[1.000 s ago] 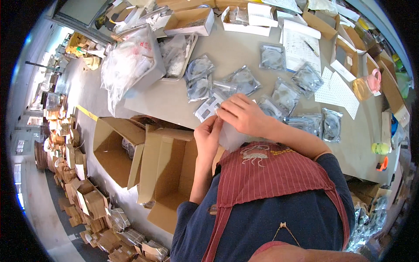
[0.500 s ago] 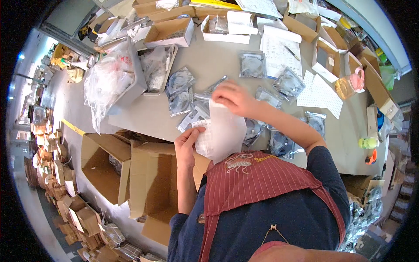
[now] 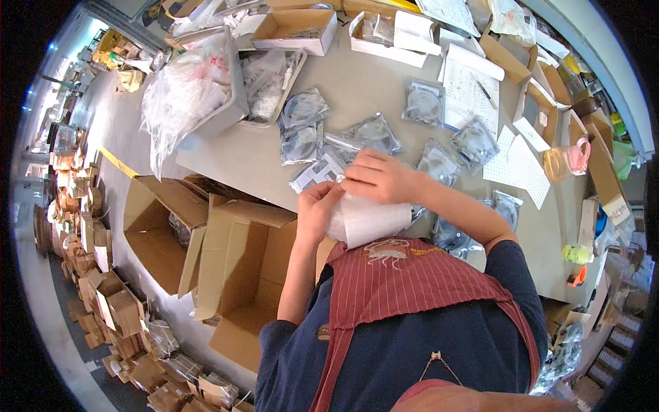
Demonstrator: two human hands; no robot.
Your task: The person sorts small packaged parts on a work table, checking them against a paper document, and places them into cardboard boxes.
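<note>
Close in front of my apron, a white sticker sheet (image 3: 377, 221) is bent over into a curve between my two hands. My left hand (image 3: 317, 209) pinches its upper left part with thumb and fingers. Right beside it, almost touching, my right hand (image 3: 384, 177) is closed at the top edge of the sheet; its fingertips partly hide what they grip. Around the hands lie several clear-and-silver plastic bags with round, coiled-looking contents, among them a flat bag (image 3: 423, 101), another bag (image 3: 304, 108) and a bag (image 3: 319, 168) just beyond my left hand.
A grey bin (image 3: 237, 103) of clear plastic bags and a tray (image 3: 292, 82) stand at the left. Open cardboard boxes (image 3: 254, 275) sit below the table's left edge. Dotted white sheets (image 3: 518, 165), a pen (image 3: 486, 93) on papers and a pink-lidded jug (image 3: 566, 161) are at the right.
My right hand has come down beside my left, and the sheet, held up before, is now folded over lower. My left hand has moved slightly right. The view has shifted a little.
</note>
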